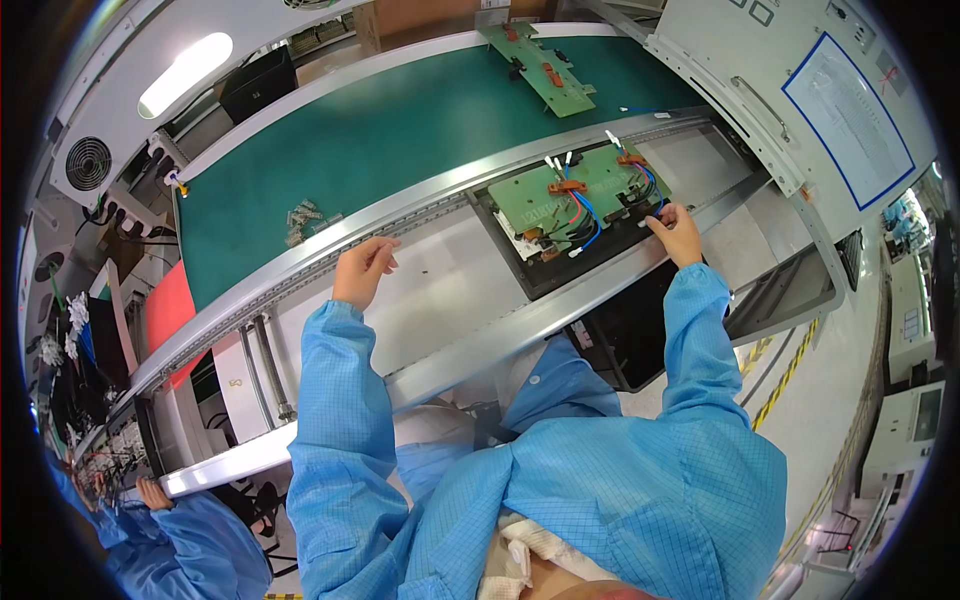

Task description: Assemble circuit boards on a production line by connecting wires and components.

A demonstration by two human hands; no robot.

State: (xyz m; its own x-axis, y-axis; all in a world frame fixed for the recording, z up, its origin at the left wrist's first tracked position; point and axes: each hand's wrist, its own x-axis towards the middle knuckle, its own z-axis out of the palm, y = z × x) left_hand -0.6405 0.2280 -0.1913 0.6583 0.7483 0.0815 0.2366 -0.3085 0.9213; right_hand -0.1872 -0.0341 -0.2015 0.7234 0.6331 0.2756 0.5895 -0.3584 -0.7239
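A green circuit board (pixel 535 203) lies in a black tray frame (pixel 535 283) on the metal conveyor rails. Red, black and blue wires (pixel 590 225) with white end connectors rise from its brown terminal blocks (pixel 568 187). At the board's right edge, my right hand (pixel 680 238) is closed, thumb and fingertips pinched at the lower end of a blue wire (pixel 657 192). The fingers partly hide what they grip. My left hand (pixel 363 272) hovers over the conveyor, left of the tray frame, fingers loosely bent and apart, with nothing seen in it.
Beyond the rail, a green mat (pixel 390 140) carries another circuit board (pixel 540 68) and a small pile of metal parts (pixel 305 220). A white machine housing (pixel 770 110) stands at the right. A co-worker's blue sleeve (pixel 200 545) shows at lower left.
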